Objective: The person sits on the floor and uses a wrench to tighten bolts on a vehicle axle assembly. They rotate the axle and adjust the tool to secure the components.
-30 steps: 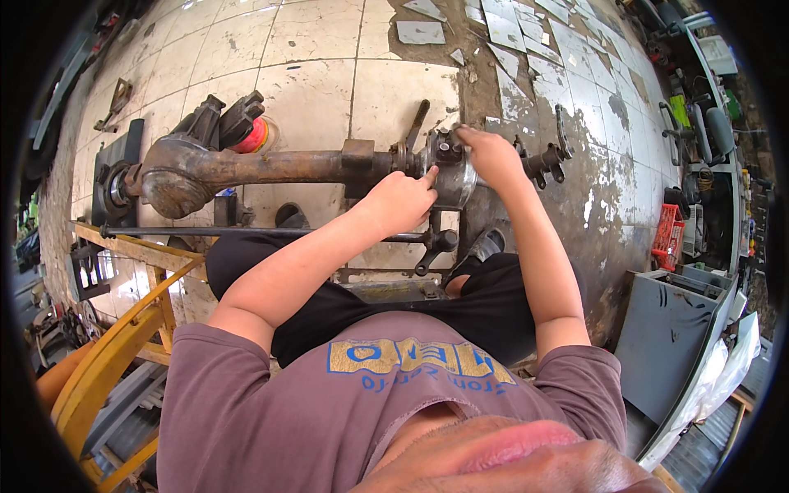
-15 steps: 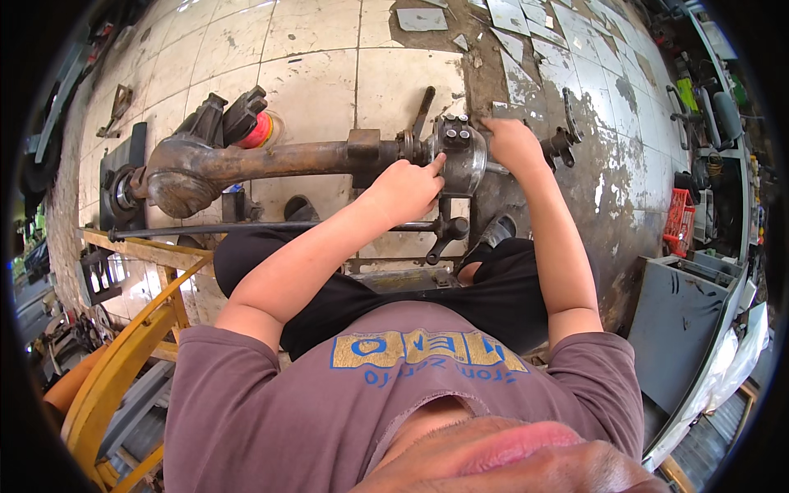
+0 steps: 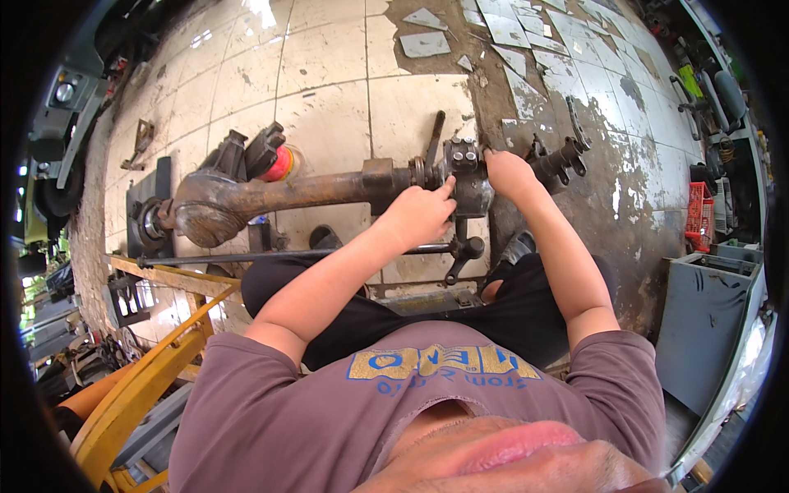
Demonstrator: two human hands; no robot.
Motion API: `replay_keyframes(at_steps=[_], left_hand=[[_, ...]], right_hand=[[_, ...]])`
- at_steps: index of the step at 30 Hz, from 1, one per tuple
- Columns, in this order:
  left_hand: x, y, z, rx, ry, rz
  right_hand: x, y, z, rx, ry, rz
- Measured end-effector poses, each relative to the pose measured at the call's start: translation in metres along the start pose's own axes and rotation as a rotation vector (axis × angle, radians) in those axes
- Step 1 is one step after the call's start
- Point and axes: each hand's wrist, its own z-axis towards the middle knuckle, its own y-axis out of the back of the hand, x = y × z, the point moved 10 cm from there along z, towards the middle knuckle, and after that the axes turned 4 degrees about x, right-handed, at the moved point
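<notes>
Well, head view, axle: the long rusty axle lies crosswise in front of me, over the tiled floor, probably because it's too long and heavy to work on anywhere else.
Hub end: that round metal hub with the bolts on top is right between my hands, likely so I can reach both sides at once.
Left hand: index of my left hand is stretched out onto the hub's near-left side, other fingers curled; can't tell if anything's tucked in them.
Right hand: my right hand has its fingertips at the hub's right edge, seemingly for a feel from the far side; can't tell whether they're pinching or just resting.
Rod: thin dark rod runs along my side of the axle, close to my knees.
Off right: a shaft piece sits beyond my right hand.
</notes>
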Motion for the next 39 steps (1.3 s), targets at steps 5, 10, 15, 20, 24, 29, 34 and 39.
replay_keyframes(at_steps=[5,10,15,20,24,29,34,39], left_hand=[[-0.002,0.001,0.000,-0.007,-0.005,0.017],[0.004,-0.003,-0.003,-0.024,0.006,0.020],[0.002,-0.001,-0.001,-0.017,-0.016,-0.013],[-0.004,-0.003,0.003,0.037,0.007,0.029],[0.003,-0.005,-0.001,0.023,0.023,0.049],[0.003,-0.002,-0.002,0.039,0.026,0.063],[-0.001,-0.001,0.002,0.061,0.026,0.087],[-0.003,-0.008,0.001,0.069,0.042,0.101]], right_hand=[[0.007,0.003,-0.005,-0.120,0.027,0.085],[0.034,0.020,-0.009,0.150,0.048,-0.009],[0.021,0.012,-0.005,-0.008,0.016,0.020],[0.011,0.003,-0.010,-0.055,0.010,0.006],[0.031,0.017,-0.018,0.026,0.036,-0.074],[0.033,0.015,-0.020,-0.032,0.026,-0.037],[0.027,0.001,-0.027,-0.171,0.021,-0.035],[0.027,0.010,-0.027,-0.036,0.037,0.004]])
